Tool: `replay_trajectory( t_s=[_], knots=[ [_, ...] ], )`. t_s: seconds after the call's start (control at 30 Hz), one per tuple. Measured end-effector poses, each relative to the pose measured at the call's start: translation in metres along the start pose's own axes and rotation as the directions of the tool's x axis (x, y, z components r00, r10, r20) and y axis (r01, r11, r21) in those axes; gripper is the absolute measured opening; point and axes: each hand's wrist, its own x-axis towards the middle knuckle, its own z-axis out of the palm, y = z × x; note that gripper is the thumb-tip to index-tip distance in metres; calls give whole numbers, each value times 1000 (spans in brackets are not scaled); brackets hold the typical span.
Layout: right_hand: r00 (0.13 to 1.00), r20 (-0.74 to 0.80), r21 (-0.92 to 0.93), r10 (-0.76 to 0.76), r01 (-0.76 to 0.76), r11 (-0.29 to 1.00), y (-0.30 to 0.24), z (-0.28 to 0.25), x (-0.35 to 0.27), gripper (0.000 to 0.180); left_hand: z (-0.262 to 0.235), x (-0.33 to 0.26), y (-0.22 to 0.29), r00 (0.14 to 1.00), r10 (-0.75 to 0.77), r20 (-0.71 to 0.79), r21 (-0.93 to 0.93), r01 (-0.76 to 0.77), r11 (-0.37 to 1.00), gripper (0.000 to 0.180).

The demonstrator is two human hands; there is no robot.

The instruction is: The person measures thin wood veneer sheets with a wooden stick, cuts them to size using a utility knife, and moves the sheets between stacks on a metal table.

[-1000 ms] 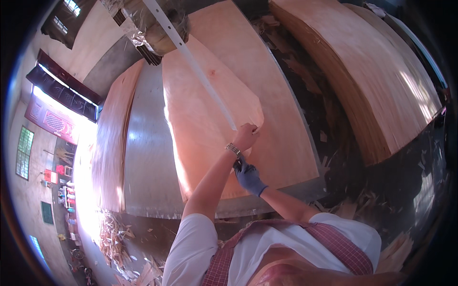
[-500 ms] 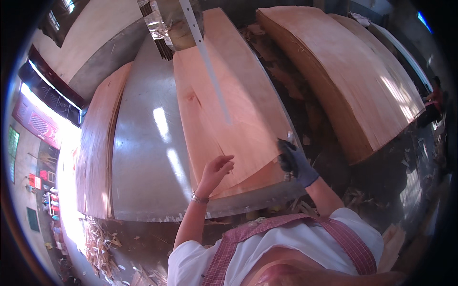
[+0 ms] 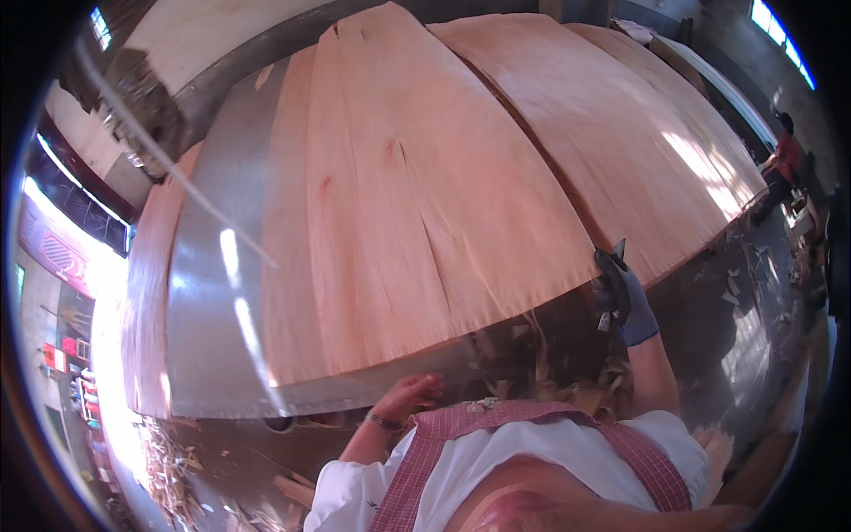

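Veneer sheet (image 3: 399, 222): thin, pale reddish wood, lying flat across the grey metal table (image 3: 208, 293); long splits run along its grain, and its near edge hangs just past the table's front edge
Second veneer sheet (image 3: 620, 133): same colour, lying beside the first on the right, its near edge by the gloved hand
Right hand (image 3: 625, 297): in a dark blue glove, raised at the near right corner of the veneer; fingers curled tight around a small dark tool (image 3: 614, 266) whose tip points up at the sheet's edge
Left hand (image 3: 415, 390): bare, a band on the wrist, low in front of the table's front edge, just below the veneer's near edge; fingers loosely bent and slightly apart, holding nothing that can be seen
Veneer strip at left (image 3: 146, 293): narrow band of the same wood along the table's left side, apart from the main sheet
Scraps (image 3: 550, 372): wood shavings and splinters heaped on the floor between the table and the person's body
Signs: red and green panels (image 3: 53, 355) on the far left wall, small and blurred, shapes roughly rectangular
Other person (image 3: 784, 155): in a red top, far right, well apart from the table
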Motion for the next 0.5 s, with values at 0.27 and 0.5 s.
replay_trajectory(
  t_s=[0.27, 0.5],
  knots=[
    [972, -165, -279, -165, 115, 953, -123, -241, 55, 26, 112, 130, -32, 873, 368, -320, -682, -482, 550, 92],
    [937, -280, -403, -207, 81, 912, -224, -383, 120, 29, 143, 268, 42, 557, 151, -817, -437, -767, 470, 43]
  ],
)
